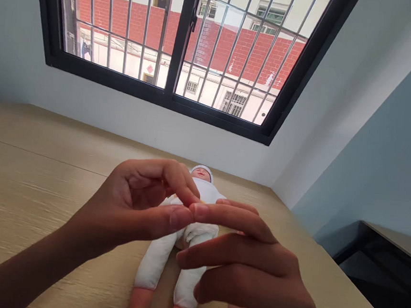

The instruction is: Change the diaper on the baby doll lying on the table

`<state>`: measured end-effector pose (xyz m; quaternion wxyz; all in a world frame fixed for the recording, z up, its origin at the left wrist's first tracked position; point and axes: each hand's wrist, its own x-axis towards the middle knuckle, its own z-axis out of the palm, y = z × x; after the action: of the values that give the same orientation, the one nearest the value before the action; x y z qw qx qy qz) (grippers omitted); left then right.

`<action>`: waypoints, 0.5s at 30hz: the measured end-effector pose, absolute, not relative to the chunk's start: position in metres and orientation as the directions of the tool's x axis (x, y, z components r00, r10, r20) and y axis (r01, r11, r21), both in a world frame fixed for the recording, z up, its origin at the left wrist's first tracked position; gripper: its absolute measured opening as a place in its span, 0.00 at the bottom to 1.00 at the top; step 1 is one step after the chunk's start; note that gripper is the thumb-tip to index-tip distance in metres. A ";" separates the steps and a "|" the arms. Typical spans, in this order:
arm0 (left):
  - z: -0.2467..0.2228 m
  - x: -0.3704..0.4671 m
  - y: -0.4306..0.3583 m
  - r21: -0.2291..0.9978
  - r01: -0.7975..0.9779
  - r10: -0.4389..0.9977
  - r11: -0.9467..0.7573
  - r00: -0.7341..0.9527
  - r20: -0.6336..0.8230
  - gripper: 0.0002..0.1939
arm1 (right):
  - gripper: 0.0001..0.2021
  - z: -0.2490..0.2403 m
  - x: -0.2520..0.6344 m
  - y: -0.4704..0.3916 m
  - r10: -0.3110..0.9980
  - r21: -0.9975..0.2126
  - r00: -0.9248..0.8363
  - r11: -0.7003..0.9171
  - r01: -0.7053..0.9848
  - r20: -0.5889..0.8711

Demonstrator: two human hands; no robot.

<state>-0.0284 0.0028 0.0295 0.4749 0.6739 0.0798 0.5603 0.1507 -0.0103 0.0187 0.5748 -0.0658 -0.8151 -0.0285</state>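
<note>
In front of me, above a doll, my left hand [144,196] reaches in from the left with thumb and forefinger brought together in a pinch. Whatever lies between those tips, if anything, is hidden. The forefinger of my right hand [250,258] touches them at its tip. Its other fingers are spread apart and slightly bent, and its thumb is mostly out of sight. Below and behind the hands lies the doll [150,264] on its back, in white clothes and a pale cap [202,168], feet towards me. My hands cover part of its middle.
The doll rests on a wide light-wood surface [44,183] that meets a white wall [122,113]. A dark-framed window [165,93] with metal bars is above. To the right, past the surface's edge, stands a dark piece of furniture [379,265].
</note>
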 end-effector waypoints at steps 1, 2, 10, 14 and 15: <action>0.030 -0.028 0.003 0.732 -0.429 0.643 -0.530 0.360 0.676 0.02 | 0.22 0.018 0.150 -0.010 0.082 -0.035 -0.336 0.989 0.144 0.938; 0.030 -0.028 0.002 0.734 -0.432 0.645 -0.525 0.361 0.673 0.02 | 0.23 0.018 0.150 -0.010 0.071 -0.028 -0.330 0.991 0.134 0.941; 0.029 -0.029 0.000 0.738 -0.420 0.656 -0.528 0.350 0.668 0.04 | 0.24 0.016 0.147 -0.012 0.086 -0.054 -0.343 0.993 0.101 0.935; 0.028 -0.028 -0.001 0.742 -0.362 0.676 -0.564 0.313 0.667 0.04 | 0.25 0.014 0.151 -0.018 0.200 -0.156 -0.330 0.976 0.155 0.922; 0.028 -0.028 -0.002 0.741 -0.324 0.685 -0.588 0.287 0.669 0.04 | 0.26 0.014 0.152 -0.019 0.223 -0.180 -0.302 0.970 0.163 0.927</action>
<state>-0.0277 -0.0022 0.0280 0.4335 0.6749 0.1340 0.5819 0.1516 -0.0194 0.0142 0.5784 -0.1196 -0.8066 0.0259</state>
